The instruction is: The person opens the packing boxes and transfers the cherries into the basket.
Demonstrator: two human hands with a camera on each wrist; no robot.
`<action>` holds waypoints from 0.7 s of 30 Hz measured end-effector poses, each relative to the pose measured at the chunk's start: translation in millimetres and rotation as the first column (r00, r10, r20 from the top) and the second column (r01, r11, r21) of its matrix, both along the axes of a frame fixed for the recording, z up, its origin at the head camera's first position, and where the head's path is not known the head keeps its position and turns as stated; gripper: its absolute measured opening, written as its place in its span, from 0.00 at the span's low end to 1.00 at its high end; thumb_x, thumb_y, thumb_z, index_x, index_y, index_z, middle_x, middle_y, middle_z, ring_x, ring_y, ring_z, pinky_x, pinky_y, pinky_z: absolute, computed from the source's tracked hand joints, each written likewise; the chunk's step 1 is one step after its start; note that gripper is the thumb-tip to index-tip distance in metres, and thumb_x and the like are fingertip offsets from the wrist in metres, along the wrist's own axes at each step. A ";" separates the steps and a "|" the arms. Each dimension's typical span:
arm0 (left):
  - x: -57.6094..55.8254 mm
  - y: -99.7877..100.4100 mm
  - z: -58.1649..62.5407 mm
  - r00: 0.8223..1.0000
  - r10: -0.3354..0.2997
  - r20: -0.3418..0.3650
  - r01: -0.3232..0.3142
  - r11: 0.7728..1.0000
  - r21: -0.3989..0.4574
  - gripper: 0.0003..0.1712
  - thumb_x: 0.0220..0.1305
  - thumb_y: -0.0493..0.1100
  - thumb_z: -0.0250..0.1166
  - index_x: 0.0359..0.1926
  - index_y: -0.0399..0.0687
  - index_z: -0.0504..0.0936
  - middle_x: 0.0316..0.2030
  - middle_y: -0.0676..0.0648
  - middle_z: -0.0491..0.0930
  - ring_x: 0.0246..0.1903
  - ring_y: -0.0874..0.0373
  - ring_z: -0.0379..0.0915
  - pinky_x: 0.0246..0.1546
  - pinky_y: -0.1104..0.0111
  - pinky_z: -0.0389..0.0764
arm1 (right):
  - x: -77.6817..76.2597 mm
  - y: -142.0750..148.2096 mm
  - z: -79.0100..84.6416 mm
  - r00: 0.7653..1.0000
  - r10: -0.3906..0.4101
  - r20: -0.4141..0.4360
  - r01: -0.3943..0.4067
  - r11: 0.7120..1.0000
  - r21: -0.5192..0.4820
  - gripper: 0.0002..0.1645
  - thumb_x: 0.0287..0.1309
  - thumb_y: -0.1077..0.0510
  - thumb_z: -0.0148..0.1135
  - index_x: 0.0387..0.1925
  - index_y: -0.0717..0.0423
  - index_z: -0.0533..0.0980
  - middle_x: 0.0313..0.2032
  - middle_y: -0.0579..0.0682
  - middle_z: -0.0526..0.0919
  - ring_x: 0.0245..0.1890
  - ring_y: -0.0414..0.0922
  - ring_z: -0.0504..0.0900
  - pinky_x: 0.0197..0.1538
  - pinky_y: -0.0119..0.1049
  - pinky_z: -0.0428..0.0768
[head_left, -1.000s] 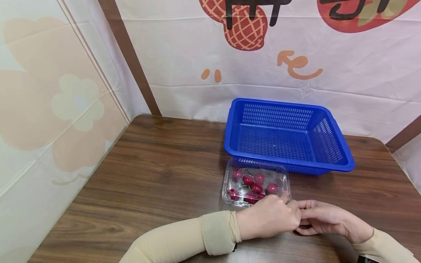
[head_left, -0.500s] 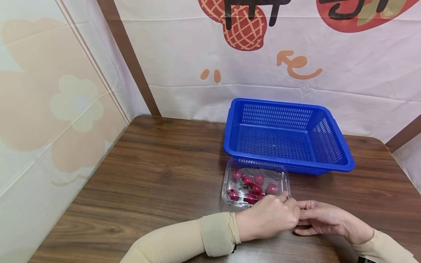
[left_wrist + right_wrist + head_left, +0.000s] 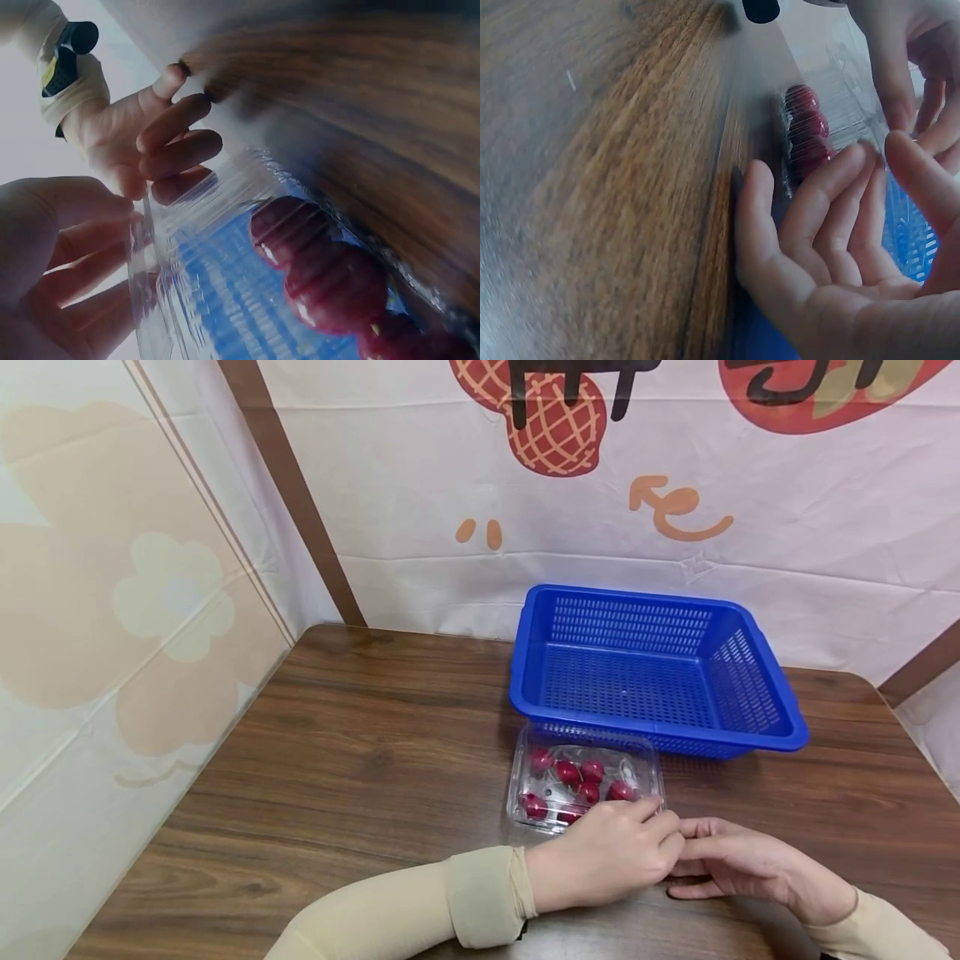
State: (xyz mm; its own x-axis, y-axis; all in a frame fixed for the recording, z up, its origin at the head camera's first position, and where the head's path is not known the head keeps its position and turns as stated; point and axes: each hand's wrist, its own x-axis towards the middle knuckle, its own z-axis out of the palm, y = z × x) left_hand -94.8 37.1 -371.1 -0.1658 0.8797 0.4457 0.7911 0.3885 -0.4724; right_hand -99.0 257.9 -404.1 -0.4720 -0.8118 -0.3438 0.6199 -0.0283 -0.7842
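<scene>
A clear plastic clamshell box [image 3: 513, 793] of cherries [image 3: 567, 772] lies on the table, in front of the basket. My left hand [image 3: 615, 852] reaches over its front right corner, thumb and curled fingers gripping the rim. From the right, my right hand [image 3: 750, 864] meets it there. In the right wrist view, that hand's thumb and forefinger pinch the corner edge, its little finger reaching down toward the table. Through the ribbed wall in the left wrist view, several dark red cherries [image 3: 337, 289] show. In the head view my left hand hides the front right corner.
A blue perforated basket [image 3: 660, 731] stands right behind the box, its front rim overlapping the box's back edge in the head view. Brown wood-grain table [image 3: 360, 752] extends to the left. A printed white cloth [image 3: 405, 585] hangs behind the table.
My left hand and wrist have shifted slightly left and toward me at the corner, covering a front cherry. Cherries on the right look redder through the plastic. The right hand has barely moved.
</scene>
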 end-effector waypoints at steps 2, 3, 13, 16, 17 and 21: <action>-0.1 -3.7 -0.6 1.000 -0.010 0.023 0.010 1.000 0.022 0.18 0.68 0.41 0.43 0.37 0.55 0.81 0.40 0.56 0.81 0.46 0.59 0.75 0.45 0.73 0.79 | 1.1 -0.6 1.0 1.000 -0.014 -0.002 0.014 1.000 0.010 0.21 0.68 0.64 0.35 0.50 0.48 0.74 0.46 0.43 0.81 0.49 0.41 0.76 0.55 0.44 0.75; -0.3 -5.6 -0.3 0.999 -0.013 0.034 0.012 1.000 0.022 0.18 0.68 0.41 0.43 0.40 0.54 0.81 0.43 0.55 0.81 0.48 0.58 0.75 0.49 0.72 0.77 | 1.5 -1.0 1.7 1.000 -0.022 -0.005 0.022 1.000 0.016 0.21 0.68 0.63 0.35 0.50 0.48 0.74 0.46 0.42 0.81 0.49 0.40 0.76 0.55 0.44 0.75; -5.8 -31.0 3.0 0.980 -0.076 0.185 0.064 0.995 0.073 0.17 0.66 0.36 0.47 0.51 0.45 0.78 0.51 0.46 0.79 0.54 0.54 0.71 0.58 0.67 0.71 | 7.3 -5.3 7.3 0.990 -0.129 -0.055 0.136 0.979 0.155 0.16 0.69 0.57 0.39 0.44 0.45 0.74 0.44 0.41 0.81 0.47 0.42 0.77 0.52 0.44 0.77; -7.7 -40.0 5.8 0.985 -0.069 0.157 0.058 0.996 0.070 0.17 0.65 0.35 0.48 0.50 0.45 0.78 0.49 0.47 0.79 0.52 0.54 0.72 0.56 0.67 0.73 | 9.4 -5.7 8.1 0.986 -0.153 -0.058 0.161 0.972 0.174 0.14 0.69 0.56 0.39 0.43 0.45 0.74 0.45 0.43 0.81 0.48 0.43 0.77 0.52 0.44 0.77; -8.7 -42.8 6.7 0.988 -0.064 0.139 0.055 0.996 0.069 0.16 0.65 0.35 0.48 0.49 0.45 0.78 0.49 0.47 0.79 0.51 0.55 0.73 0.54 0.67 0.74 | 9.8 -6.0 8.2 0.986 -0.157 -0.060 0.165 0.970 0.177 0.14 0.69 0.56 0.39 0.43 0.45 0.74 0.45 0.43 0.81 0.48 0.44 0.77 0.52 0.44 0.77; -12.9 -51.6 10.9 0.996 -0.074 0.055 0.069 0.994 0.089 0.16 0.65 0.36 0.47 0.46 0.45 0.79 0.44 0.49 0.80 0.46 0.57 0.74 0.47 0.68 0.78 | 10.8 -7.8 9.3 0.979 -0.199 -0.049 0.205 0.959 0.197 0.12 0.69 0.54 0.40 0.41 0.46 0.72 0.45 0.45 0.80 0.49 0.44 0.76 0.53 0.45 0.76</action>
State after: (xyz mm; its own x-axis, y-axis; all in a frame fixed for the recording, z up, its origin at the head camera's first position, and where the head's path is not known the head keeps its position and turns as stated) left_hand -107.7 -14.5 -360.2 -0.1317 0.8485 0.5126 0.8438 0.3674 -0.3913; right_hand -88.2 250.0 -394.8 -0.6308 -0.6147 -0.4736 0.5950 0.0086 -0.8037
